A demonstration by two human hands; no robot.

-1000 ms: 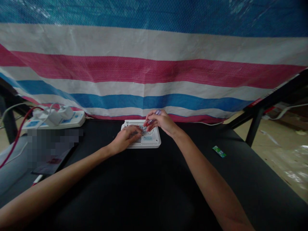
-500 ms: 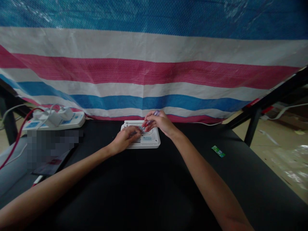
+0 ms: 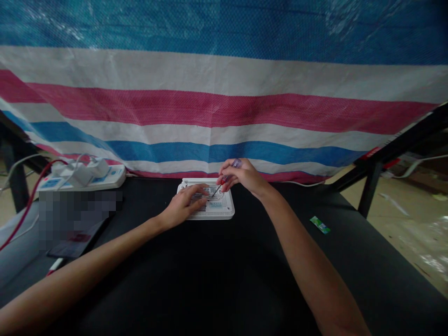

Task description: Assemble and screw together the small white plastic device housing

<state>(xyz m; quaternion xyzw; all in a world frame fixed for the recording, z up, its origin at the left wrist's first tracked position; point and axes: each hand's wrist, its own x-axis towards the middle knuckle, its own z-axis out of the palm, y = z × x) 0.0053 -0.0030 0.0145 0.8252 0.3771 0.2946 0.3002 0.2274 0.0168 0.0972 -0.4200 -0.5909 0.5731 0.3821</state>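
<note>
A white, flat plastic device with vent holes and a pale label, perhaps a router [image 3: 224,211], lies near the back edge of the black table. My left hand [image 3: 184,203] rests on its left side, fingers stretched out and a little apart. In my right hand [image 3: 243,176], above the device's right side, is a screwdriver [image 3: 235,164] with a clear purplish handle. Its thin shaft slants down and left to the device's top, near my left fingertips. Whether the tip sits in a screw is too small to tell.
A white power strip [image 3: 111,179] with plugs and cables stands at the back left. In front of it lies a dark phone or tablet [image 3: 72,245], partly blurred out. A small green packet [image 3: 319,225] lies at right. Striped sheeting [image 3: 210,107] hangs behind the table.
My right hand and the screwdriver have shifted slightly right, showing more of the shaft. The fingers of my left hand have straightened and drawn back a little from the tip.
</note>
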